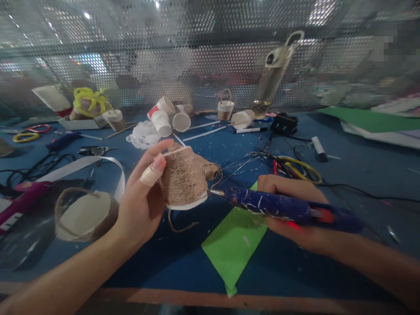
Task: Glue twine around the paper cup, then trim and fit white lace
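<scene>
My left hand (142,201) grips a paper cup wrapped in jute twine (183,177), held sideways above the blue table, with a bandage on the thumb. A loose twine end hangs below the cup. My right hand (292,210) is closed round a blue glue gun (282,208). Its metal nozzle touches the cup's white rim at the lower right. A green paper sheet (234,240) lies on the table under both.
A twine-wrapped cup with a handle (83,214) lies at the left beside a pink tool (22,197). Plain paper cups (166,118), a small basket cup (225,107), scissors (31,133), cables (295,168) and a perforated metal screen (197,52) fill the back.
</scene>
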`<state>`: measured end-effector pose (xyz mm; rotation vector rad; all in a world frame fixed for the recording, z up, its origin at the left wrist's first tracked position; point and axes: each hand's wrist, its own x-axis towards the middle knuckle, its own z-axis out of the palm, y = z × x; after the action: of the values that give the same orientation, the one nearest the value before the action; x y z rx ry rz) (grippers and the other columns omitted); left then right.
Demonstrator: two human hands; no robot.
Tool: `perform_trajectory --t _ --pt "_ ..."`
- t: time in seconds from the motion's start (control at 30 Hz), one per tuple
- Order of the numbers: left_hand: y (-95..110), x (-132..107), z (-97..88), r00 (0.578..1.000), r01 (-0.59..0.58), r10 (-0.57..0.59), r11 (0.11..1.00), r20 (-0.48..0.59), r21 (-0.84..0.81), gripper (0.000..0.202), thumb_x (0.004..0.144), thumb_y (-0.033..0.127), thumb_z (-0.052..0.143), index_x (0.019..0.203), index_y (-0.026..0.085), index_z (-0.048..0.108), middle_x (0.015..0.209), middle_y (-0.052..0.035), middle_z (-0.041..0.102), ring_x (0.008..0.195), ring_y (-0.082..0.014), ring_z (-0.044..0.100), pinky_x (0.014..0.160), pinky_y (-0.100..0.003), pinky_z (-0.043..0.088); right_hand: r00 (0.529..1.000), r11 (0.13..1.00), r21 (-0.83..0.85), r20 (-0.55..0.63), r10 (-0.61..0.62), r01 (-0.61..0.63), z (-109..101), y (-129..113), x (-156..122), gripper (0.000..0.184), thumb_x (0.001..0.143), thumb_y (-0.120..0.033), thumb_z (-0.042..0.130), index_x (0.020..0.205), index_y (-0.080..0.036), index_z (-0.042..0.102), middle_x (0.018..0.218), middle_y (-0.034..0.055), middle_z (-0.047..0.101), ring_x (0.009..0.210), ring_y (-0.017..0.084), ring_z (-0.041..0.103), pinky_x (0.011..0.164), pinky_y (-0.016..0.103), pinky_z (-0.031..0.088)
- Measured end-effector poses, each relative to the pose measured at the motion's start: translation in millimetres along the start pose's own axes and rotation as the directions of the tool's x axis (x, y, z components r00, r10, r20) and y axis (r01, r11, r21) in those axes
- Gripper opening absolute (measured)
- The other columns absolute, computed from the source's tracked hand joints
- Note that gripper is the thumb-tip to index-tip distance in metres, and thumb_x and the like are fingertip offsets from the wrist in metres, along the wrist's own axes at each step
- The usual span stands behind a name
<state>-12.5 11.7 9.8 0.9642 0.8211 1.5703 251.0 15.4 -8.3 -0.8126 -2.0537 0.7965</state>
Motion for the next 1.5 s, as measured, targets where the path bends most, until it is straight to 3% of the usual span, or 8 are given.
perform_trajectory --t 0.2,0.33,0.63,0.97,1.2,1.5 --pt "-1.4 -0.2 0.3 0.999 -0.029 0.028 0.999 0.029 0.027 0.032 0.084 0.041 0.075 0.111 0.026 0.072 0.106 -0.0058 0.077 0.098 -0.0283 0.072 0.078 -0.04 0.063 0.999 0.997 -0.07 0.043 0.024 -0.021 -2.6 -3.5 -0.2 0.022 0.073 -0.009 0.063 0.07 -0.023 0.046 0.066 -0.0046 0.054 0.055 0.011 0.048 0.05 0.027 0.033" --pt "-3.1 0.4 0.5 0.996 -0.066 0.062 0.997 0.071 0.048 0.029 0.086 0.039 0.074 0.111 0.027 0.071 0.115 -0.0056 0.076 0.11 -0.0279 0.07 0.085 -0.038 0.061 0.998 0.996 -0.086 0.065 -0.01 0.016 -3.3 -9.7 -0.2 0.02 0.075 -0.014 0.062 0.07 -0.023 0.045 0.065 -0.0046 0.052 0.054 0.011 0.045 0.049 0.026 0.033" --pt "-2.7 -5.5 3.1 0.988 -0.111 0.1 0.989 0.119 0.095 0.025 0.089 0.033 0.072 0.113 0.026 0.069 0.121 -0.006 0.074 0.117 -0.0252 0.067 0.101 -0.039 0.052 0.991 0.969 -0.211 0.064 -0.116 0.127 0.8 -14.7 -0.8 0.023 0.072 -0.021 0.066 0.071 -0.023 0.043 0.063 -0.0055 0.049 0.052 0.01 0.042 0.05 0.026 0.03" --pt "-3.1 -4.5 2.2 0.988 -0.123 0.11 0.986 0.109 0.111 0.024 0.089 0.034 0.071 0.112 0.027 0.069 0.12 -0.0052 0.074 0.117 -0.0257 0.066 0.103 -0.041 0.05 0.994 0.992 -0.102 0.081 -0.067 0.075 -4.0 -19.3 0.4 0.019 0.079 -0.023 0.061 0.072 -0.023 0.043 0.064 -0.0048 0.049 0.053 0.01 0.044 0.05 0.025 0.032" --pt "-0.2 -4.2 1.5 0.986 -0.145 0.137 0.985 0.092 0.094 0.022 0.089 0.035 0.071 0.109 0.028 0.07 0.116 -0.0049 0.075 0.116 -0.0267 0.067 0.103 -0.042 0.051 0.998 0.984 -0.17 0.018 -0.055 0.057 -4.6 -12.7 1.1 0.026 0.075 -0.015 0.063 0.068 -0.023 0.04 0.06 -0.0065 0.046 0.05 0.008 0.039 0.046 0.024 0.03" --pt "-3.0 -4.3 3.1 0.98 -0.163 0.145 0.978 0.134 0.128 0.017 0.09 0.034 0.07 0.104 0.025 0.072 0.12 -0.0061 0.073 0.111 -0.0245 0.067 0.095 -0.037 0.053 0.996 0.977 -0.198 0.061 -0.07 0.081 -4.0 -18.5 0.2 0.022 0.078 -0.024 0.061 0.07 -0.023 0.04 0.061 -0.0056 0.047 0.051 0.009 0.04 0.048 0.025 0.031"
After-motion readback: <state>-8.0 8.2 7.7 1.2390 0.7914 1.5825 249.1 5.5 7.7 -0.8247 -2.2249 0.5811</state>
